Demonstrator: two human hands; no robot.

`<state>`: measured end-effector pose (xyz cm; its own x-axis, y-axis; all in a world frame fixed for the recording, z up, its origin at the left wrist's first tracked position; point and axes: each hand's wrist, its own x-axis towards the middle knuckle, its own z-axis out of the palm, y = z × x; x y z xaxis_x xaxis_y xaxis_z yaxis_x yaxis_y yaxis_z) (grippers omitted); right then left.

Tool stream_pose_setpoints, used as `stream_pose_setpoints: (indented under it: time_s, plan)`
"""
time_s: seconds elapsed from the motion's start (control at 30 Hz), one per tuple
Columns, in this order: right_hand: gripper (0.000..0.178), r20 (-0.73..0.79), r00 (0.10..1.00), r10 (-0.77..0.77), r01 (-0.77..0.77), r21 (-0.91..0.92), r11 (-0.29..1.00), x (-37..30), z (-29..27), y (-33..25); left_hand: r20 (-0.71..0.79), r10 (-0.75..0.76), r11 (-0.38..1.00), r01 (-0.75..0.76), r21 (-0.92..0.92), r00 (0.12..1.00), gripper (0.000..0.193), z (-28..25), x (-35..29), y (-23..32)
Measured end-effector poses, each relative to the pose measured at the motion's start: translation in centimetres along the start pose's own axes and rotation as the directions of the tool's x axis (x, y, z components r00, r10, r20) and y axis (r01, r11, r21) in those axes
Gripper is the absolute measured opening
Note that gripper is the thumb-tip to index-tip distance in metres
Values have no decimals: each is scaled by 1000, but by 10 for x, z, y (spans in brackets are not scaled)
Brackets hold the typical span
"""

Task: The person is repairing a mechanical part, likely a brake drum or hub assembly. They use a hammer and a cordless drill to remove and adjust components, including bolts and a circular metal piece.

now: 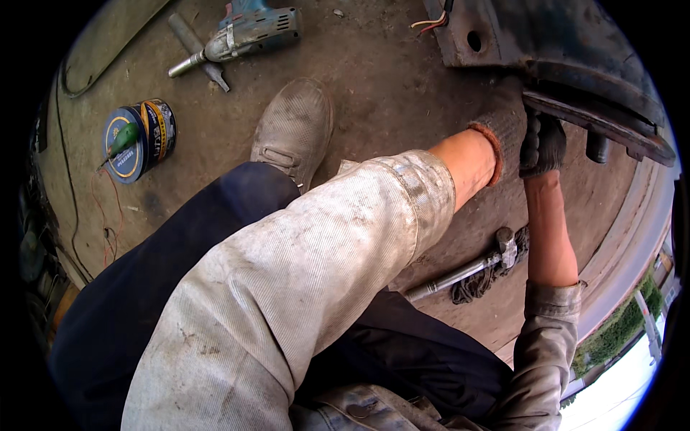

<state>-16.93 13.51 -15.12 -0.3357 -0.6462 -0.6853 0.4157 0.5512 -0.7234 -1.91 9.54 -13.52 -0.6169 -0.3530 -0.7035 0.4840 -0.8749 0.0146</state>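
Both my hands wear dark, dirty knit gloves and are close together at the right, beside a large dark metal part (575,43). My left hand (512,118), with an orange-brown cuff, reaches in under that part's lower edge; its fingers are hidden. Just right of it, my right hand (546,147) comes up from below with its fingers curled, against the underside of a long flat metal piece (607,128). What the curled fingers grip is hidden. A short round stub (596,147) sticks out below this flat piece.
A hammer (460,274) lies by a dark rag (474,287) below my hands. A power impact wrench (248,39) rests over another metal tool (188,36). A round tin (162,129) carries a green-handled tool (123,138) with thin wire. My shoe (295,126) stands between.
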Motion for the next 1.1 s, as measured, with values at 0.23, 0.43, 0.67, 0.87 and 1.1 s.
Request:
stream_pose_setpoints:
  time_s: [0.23, 0.43, 0.67, 0.87, 1.1]
  plan:
    - [38, 22, 1000, -13, 7, 275, 961, 15, -7, 16, -64, -69, 995, 74, 69, 996, 45, 12, -31, 17]
    - [40, -18, 999, -38, 42, 333, 942, 26, -18, 28, 1, -32, 990, 31, 139, 999, 47, -2, -5, 8]
    - [41, 255, 966, 36, -162, 493, 855, 30, -31, 30, -47, -69, 981, 76, 178, 997, 47, 5, -14, 18]
    - [40, 245, 958, 147, -258, 518, 816, 30, -29, 27, 9, 73, 956, -72, 283, 997, 47, 1, -5, 14]
    - [26, 135, 991, 5, -54, 365, 929, -5, 3, 17, -83, -124, 967, 139, 216, 989, 47, 12, -27, 29]
